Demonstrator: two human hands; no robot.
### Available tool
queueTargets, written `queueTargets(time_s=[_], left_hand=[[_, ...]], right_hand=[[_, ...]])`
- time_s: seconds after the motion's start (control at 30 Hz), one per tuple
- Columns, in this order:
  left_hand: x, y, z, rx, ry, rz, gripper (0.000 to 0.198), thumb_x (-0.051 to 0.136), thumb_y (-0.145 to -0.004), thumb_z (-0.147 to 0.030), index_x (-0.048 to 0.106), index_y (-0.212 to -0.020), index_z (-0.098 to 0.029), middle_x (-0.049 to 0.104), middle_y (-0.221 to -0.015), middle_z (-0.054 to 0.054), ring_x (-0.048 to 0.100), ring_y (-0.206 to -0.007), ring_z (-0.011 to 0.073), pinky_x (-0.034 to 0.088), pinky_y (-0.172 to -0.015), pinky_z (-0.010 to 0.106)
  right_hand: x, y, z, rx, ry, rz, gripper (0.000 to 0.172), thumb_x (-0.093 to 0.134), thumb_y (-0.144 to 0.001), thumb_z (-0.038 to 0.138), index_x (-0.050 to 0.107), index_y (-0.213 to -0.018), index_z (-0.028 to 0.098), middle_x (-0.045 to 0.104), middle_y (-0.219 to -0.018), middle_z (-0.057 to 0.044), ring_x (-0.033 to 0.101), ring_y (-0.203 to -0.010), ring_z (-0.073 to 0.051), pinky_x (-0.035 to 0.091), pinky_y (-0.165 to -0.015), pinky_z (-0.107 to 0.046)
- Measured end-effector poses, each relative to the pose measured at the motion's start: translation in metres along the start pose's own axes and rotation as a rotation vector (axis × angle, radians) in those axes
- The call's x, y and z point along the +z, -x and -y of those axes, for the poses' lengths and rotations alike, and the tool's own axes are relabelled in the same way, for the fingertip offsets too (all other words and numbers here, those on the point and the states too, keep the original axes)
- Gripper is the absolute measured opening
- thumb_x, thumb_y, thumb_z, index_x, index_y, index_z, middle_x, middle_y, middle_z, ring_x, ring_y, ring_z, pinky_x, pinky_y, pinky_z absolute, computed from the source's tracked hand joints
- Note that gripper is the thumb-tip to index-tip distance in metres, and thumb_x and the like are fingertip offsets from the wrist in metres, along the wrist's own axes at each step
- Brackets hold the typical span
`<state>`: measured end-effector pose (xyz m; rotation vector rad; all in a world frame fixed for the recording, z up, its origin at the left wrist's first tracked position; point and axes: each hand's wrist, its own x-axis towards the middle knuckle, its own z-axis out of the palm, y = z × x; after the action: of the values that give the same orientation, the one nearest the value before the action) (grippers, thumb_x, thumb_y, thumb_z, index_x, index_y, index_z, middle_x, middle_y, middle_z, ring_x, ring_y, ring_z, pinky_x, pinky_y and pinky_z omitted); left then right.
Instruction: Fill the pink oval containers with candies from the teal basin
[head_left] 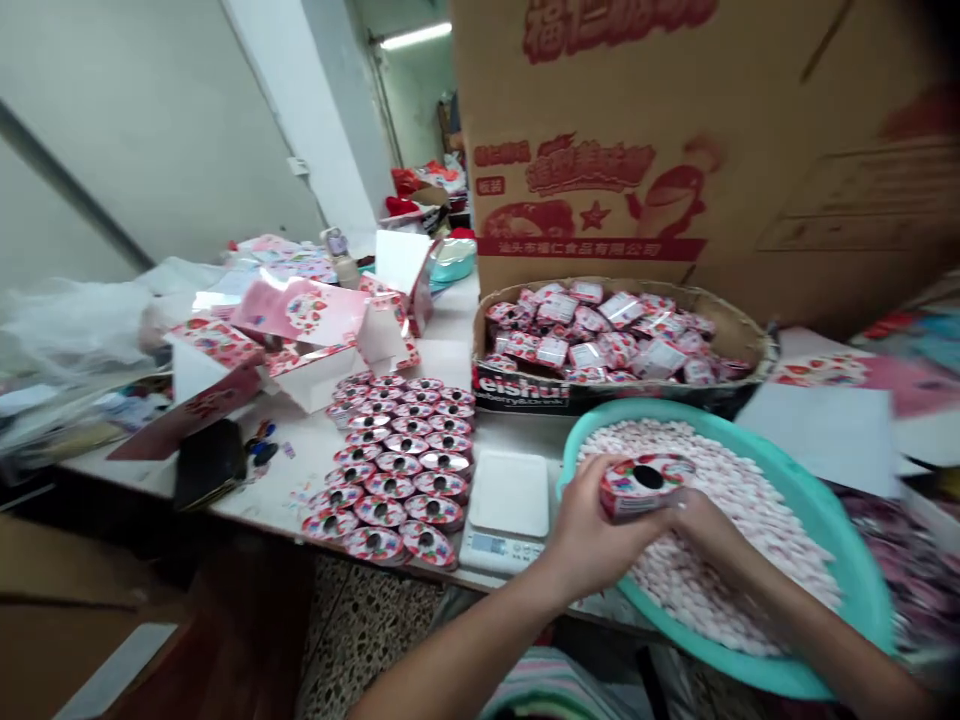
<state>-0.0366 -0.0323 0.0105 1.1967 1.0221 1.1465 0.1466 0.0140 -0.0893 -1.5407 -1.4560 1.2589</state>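
My left hand [589,530] is wrapped around the left end and near side of a small red-and-pink printed box [619,478]. The box has an oval top with a dark round hole, and it is held above a turquoise basin [874,620]. At the box's near right corner is my right hand [709,530], its thumb against the box and its other fingers mostly hidden. Whitish-pink candies [757,540] fill much of the basin below. Left of the basin, a white digital scale [510,495] lies near several rows of similar upright boxes [390,485].
Behind the basin, a cut-down carton [517,398] holds a heap of small printed packs [600,330]. A large brown carton [585,200] rises behind it. Folded pink printed boxes [300,310] and a black pouch [210,462] lie at left. White card [817,435] is at right.
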Motion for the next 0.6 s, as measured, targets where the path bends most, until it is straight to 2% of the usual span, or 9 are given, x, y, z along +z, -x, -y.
queueTargets(time_s=[0.1,0.17,0.23,0.3,0.37,0.5,0.6], left_hand=[[-0.001,-0.006,0.003,0.225,-0.263,-0.008,0.037,0.070,-0.075,-0.028,0.057,-0.108,-0.022,0.061,-0.110,0.007,0.058,-0.106,0.0229,0.045,-0.095,0.034],[-0.001,-0.012,0.007,0.313,-0.372,-0.008,0.034,0.065,-0.077,-0.021,0.055,-0.109,-0.022,0.059,-0.115,0.008,0.055,-0.111,0.0226,0.042,-0.098,0.035],[0.000,-0.017,0.013,0.358,-0.480,0.007,0.038,0.063,-0.077,-0.016,0.052,-0.112,-0.022,0.058,-0.120,0.008,0.053,-0.115,0.0232,0.040,-0.101,0.036],[0.003,-0.020,0.020,0.368,-0.592,0.035,0.041,0.061,-0.076,-0.013,0.051,-0.114,-0.023,0.059,-0.119,0.008,0.054,-0.113,0.0239,0.041,-0.098,0.038],[0.008,-0.023,0.025,0.390,-0.705,0.045,0.043,0.060,-0.075,-0.013,0.051,-0.116,-0.023,0.061,-0.115,0.007,0.055,-0.108,0.0251,0.043,-0.094,0.040],[0.025,-0.026,0.029,0.460,-0.898,0.085,0.054,0.057,-0.073,-0.010,0.047,-0.124,-0.021,0.062,-0.116,0.008,0.054,-0.107,0.0264,0.037,-0.099,0.046],[0.036,-0.027,0.028,0.438,-0.968,0.133,0.052,0.057,-0.073,-0.010,0.049,-0.123,-0.022,0.063,-0.110,0.007,0.054,-0.105,0.0254,0.035,-0.100,0.045]], right_hand=[[-0.009,0.008,0.023,0.275,-0.471,-0.095,0.019,0.066,-0.074,0.038,0.063,-0.084,0.021,0.067,-0.070,0.000,0.063,-0.061,-0.016,0.053,-0.054,-0.023],[-0.017,0.011,0.033,0.422,-0.822,-0.094,0.017,0.065,-0.078,0.036,0.058,-0.080,0.021,0.061,-0.059,0.003,0.053,-0.045,-0.009,0.041,-0.038,-0.015],[-0.026,0.012,0.038,0.474,-0.999,-0.061,0.025,0.058,-0.084,0.041,0.052,-0.072,0.019,0.051,-0.050,0.004,0.041,-0.034,-0.008,0.030,-0.029,-0.015],[-0.035,0.011,0.043,0.450,-1.087,-0.055,0.031,0.050,-0.088,0.043,0.047,-0.068,0.019,0.046,-0.048,0.004,0.036,-0.032,-0.007,0.026,-0.027,-0.015],[-0.043,0.010,0.049,0.388,-1.186,-0.080,0.030,0.047,-0.089,0.041,0.045,-0.069,0.019,0.046,-0.050,0.004,0.037,-0.035,-0.007,0.027,-0.029,-0.014],[-0.052,0.008,0.066,0.254,-1.331,-0.136,0.024,0.050,-0.088,0.035,0.043,-0.070,0.020,0.048,-0.054,0.005,0.040,-0.040,-0.006,0.029,-0.031,-0.013],[-0.055,0.007,0.077,0.183,-1.379,-0.161,0.024,0.049,-0.088,0.033,0.042,-0.068,0.021,0.047,-0.055,0.005,0.040,-0.040,-0.007,0.029,-0.032,-0.014]])
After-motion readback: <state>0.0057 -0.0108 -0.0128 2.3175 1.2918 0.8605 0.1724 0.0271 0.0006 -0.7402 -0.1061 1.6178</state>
